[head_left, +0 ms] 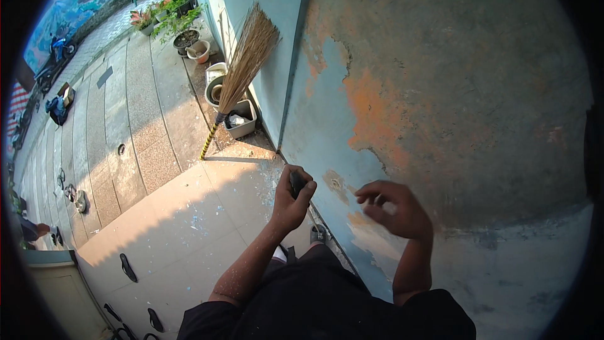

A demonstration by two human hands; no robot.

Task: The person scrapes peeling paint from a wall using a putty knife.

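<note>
Left hand point(289, 206) closed in a fist around a dark object point(297, 183), just off frame center toward 6 o'clock. Only a short stretch shows between fingers and thumb; visible long axis runs roughly 11 to 5 o'clock, but which end is the front, can't tell, since the grip hides the rest. Right hand point(401, 211) at 3 o'clock from the left, blurred, holding nothing visible, fingers loosely curled with a gap to the thumb, fingertips toward 9–10 o'clock; in front of the peeling wall point(503, 113), contact can't tell. Orange patch point(377, 110) on the wall, about 12 o'clock from the right hand. Broom point(250, 60) at 11 o'clock from the left hand, tilted, bristles toward 1, grip end toward 7, gray bin point(253, 115) just beside. Pale flakes point(196, 210) scattered on the tiled floor point(217, 249), 9 o'clock from the left hand; black flip-flop point(128, 267) at 8.
</note>
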